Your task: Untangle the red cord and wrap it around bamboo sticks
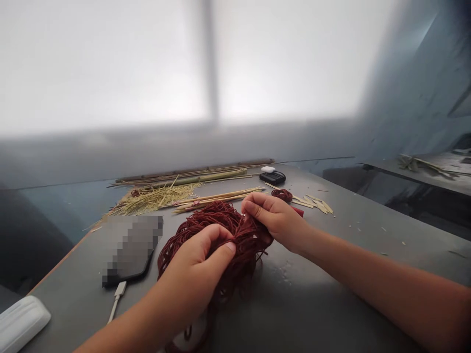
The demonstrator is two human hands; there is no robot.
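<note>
A tangled bundle of dark red cord (217,220) lies on the grey table (331,274) in front of me. My left hand (198,262) is closed, pinching strands of the cord between thumb and fingers at the near side of the bundle. Over the bundle's right side, my right hand (274,215) has its fingers curled and gripping other strands. A smaller coil of the same red cord (282,195) sits just behind my right hand.
Thin bamboo sticks (217,197) and a heap of straw-like shavings (154,198) lie behind the bundle. Cut bamboo slips (316,203) are at the right. A black phone (134,250) with a white cable is at the left, and a white case (20,323) sits at the near-left corner.
</note>
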